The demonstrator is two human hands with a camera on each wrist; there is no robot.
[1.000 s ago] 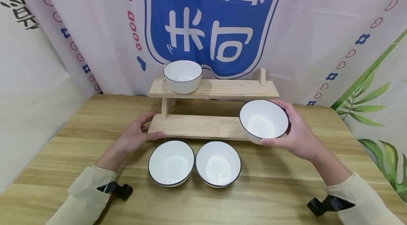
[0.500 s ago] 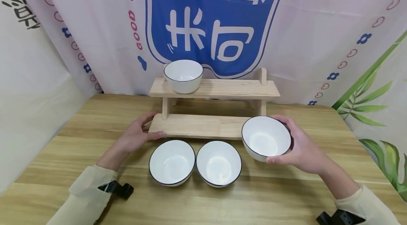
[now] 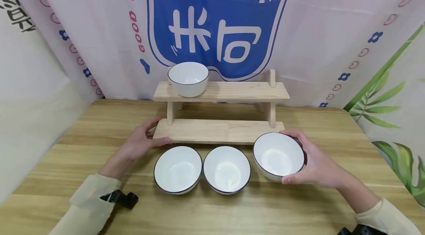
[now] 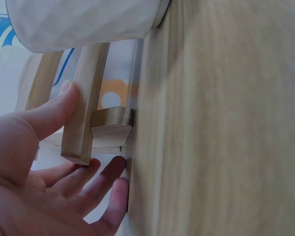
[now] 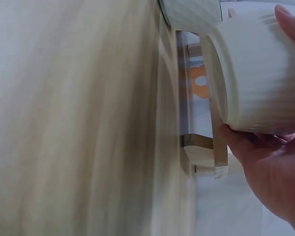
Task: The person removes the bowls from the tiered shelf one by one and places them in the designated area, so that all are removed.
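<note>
My right hand [image 3: 315, 161] holds a white bowl with a dark rim [image 3: 278, 155] by its right side, in front of the rack's right end. In the right wrist view that bowl [image 5: 263, 73] is off the table, its base ring showing. My left hand [image 3: 139, 141] grips the left end of the lower board of a two-tier wooden rack [image 3: 212, 131]; the left wrist view has the thumb [image 4: 64, 101] on one face and fingers around the board's end. Two similar bowls, the left bowl [image 3: 178, 170] and the middle bowl [image 3: 227, 170], stand side by side before the rack.
Another white bowl [image 3: 188, 80] sits at the left of the rack's upper board [image 3: 239, 91]. Behind the wooden table [image 3: 232, 216] hangs a printed curtain [image 3: 318, 43]. A white panel with painted leaves [image 3: 391, 124] is at the right.
My right hand has brought its bowl down and toward me, from over the lower board's right end to in front of it. My left hand has kept its place on the rack.
</note>
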